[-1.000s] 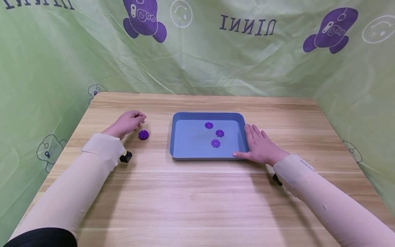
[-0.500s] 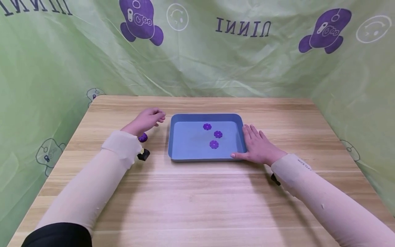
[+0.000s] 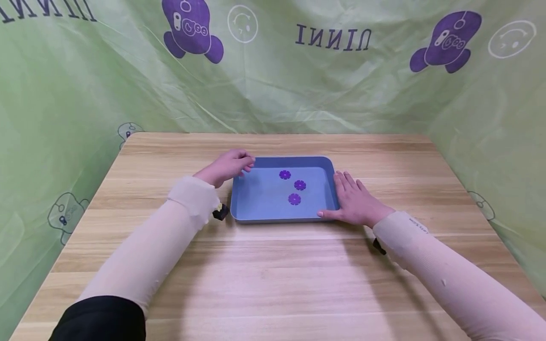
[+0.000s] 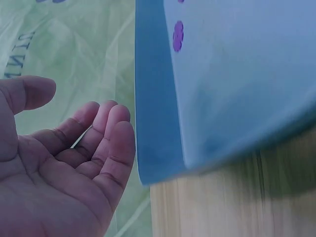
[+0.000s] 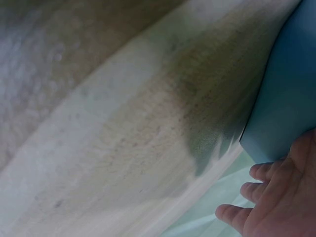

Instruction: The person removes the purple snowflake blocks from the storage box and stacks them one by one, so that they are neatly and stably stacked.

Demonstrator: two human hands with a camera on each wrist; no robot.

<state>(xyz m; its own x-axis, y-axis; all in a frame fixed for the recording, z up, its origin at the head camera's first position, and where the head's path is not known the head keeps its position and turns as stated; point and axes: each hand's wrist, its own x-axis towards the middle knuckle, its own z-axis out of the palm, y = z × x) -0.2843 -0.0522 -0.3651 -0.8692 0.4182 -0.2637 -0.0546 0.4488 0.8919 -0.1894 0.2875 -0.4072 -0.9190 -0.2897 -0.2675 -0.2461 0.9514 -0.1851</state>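
Observation:
A shallow blue tray (image 3: 264, 189) lies on the table with 3 purple flower-shaped discs inside, one of them a snowflake disc (image 3: 294, 199) near its front. My left hand (image 3: 228, 166) is over the tray's left rim at the back corner. In the left wrist view, its palm (image 4: 64, 173) faces the camera, fingers loosely bent and apart from the thumb, with nothing between them. Against the tray's right wall rests my right hand (image 3: 358, 201), fingers straight and thumb along the front corner. In the right wrist view, its fingertips (image 5: 264, 171) are by the tray's blue outer wall.
The wooden table (image 3: 264, 274) extends on all sides of the tray. A green printed cloth (image 3: 256, 94) hangs behind and at both sides. A small black device (image 3: 220, 211) sits under the left wrist.
My left hand has moved right, from beside a purple piece on the table to the tray's left rim. That piece is now hidden behind the left sleeve. The right hand stays put.

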